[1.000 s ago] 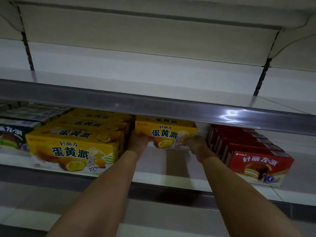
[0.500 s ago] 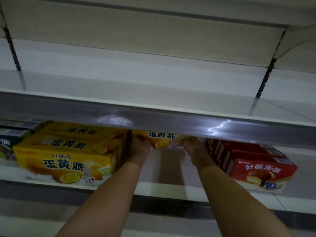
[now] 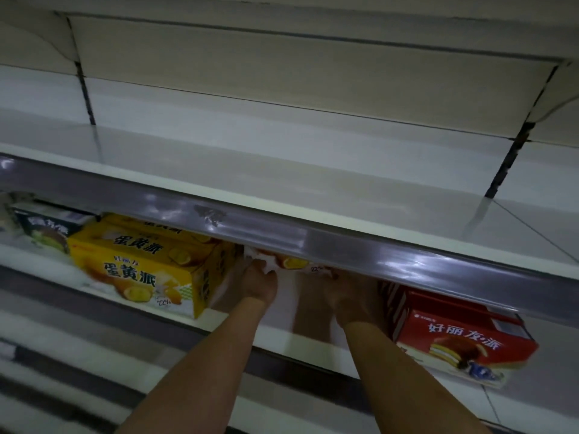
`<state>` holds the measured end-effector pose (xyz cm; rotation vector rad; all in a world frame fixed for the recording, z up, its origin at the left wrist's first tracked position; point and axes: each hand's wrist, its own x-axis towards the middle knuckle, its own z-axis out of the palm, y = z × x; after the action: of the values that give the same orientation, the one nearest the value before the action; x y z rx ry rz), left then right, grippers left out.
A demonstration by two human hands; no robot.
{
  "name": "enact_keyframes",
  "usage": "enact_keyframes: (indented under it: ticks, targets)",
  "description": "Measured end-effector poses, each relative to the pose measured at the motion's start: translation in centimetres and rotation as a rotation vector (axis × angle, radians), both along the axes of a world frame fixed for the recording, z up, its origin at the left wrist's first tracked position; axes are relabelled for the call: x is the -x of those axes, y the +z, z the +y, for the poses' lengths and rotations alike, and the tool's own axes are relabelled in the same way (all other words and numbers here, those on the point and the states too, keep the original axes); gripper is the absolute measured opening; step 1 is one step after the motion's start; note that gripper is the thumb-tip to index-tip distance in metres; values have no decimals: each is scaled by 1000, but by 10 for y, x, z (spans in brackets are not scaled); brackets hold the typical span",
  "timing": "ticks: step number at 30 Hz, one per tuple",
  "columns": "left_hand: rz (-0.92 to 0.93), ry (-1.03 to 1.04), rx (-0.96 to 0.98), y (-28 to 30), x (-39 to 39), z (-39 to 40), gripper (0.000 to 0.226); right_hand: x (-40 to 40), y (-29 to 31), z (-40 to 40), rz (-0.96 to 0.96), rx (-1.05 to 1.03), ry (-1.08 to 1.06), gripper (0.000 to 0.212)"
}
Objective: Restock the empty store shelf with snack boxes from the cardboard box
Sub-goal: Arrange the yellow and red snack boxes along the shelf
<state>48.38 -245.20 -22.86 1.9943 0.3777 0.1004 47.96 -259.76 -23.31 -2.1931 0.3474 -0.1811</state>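
Note:
A yellow snack box [image 3: 293,263] lies deep on the lower shelf [image 3: 282,335], between the yellow and the red stacks. Only a strip of its front shows below the upper shelf's grey price rail [image 3: 313,242]. My left hand [image 3: 258,281] holds the box's left end and my right hand [image 3: 351,297] holds its right end. The rail hides the fingertips of both hands. The upper shelf [image 3: 282,170] above carries no boxes.
A stack of yellow snack boxes [image 3: 134,270] stands just left of my left hand. Red snack boxes [image 3: 454,335] stand right of my right hand. A dark green box [image 3: 44,230] sits at the far left. Slotted uprights [image 3: 507,158] flank the upper shelf.
Both hands have pushed the yellow box further back on the lower shelf, so the price rail now covers most of it. The view has risen and tilted.

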Motion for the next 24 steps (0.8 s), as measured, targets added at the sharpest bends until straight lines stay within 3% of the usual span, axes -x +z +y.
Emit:
enact_keyframes:
  ticks: [4,6,10,15,24]
  targets:
    - [-49,119,9,-3,34,-5,21,20,9,-9,53,69,187,32]
    - [-144,233,56,1,60,-8,25,33,21,-9,85,112,279,35]
    - [-179,359,-48,11,118,-1,32,58,36,8,142,104,409,38]
    - [-116,517,-93,2,190,24,33,108,34,52,87,-62,577,35]
    - [-19,783,-16,-42,323,74,31,216,8,123,153,-14,905,34]
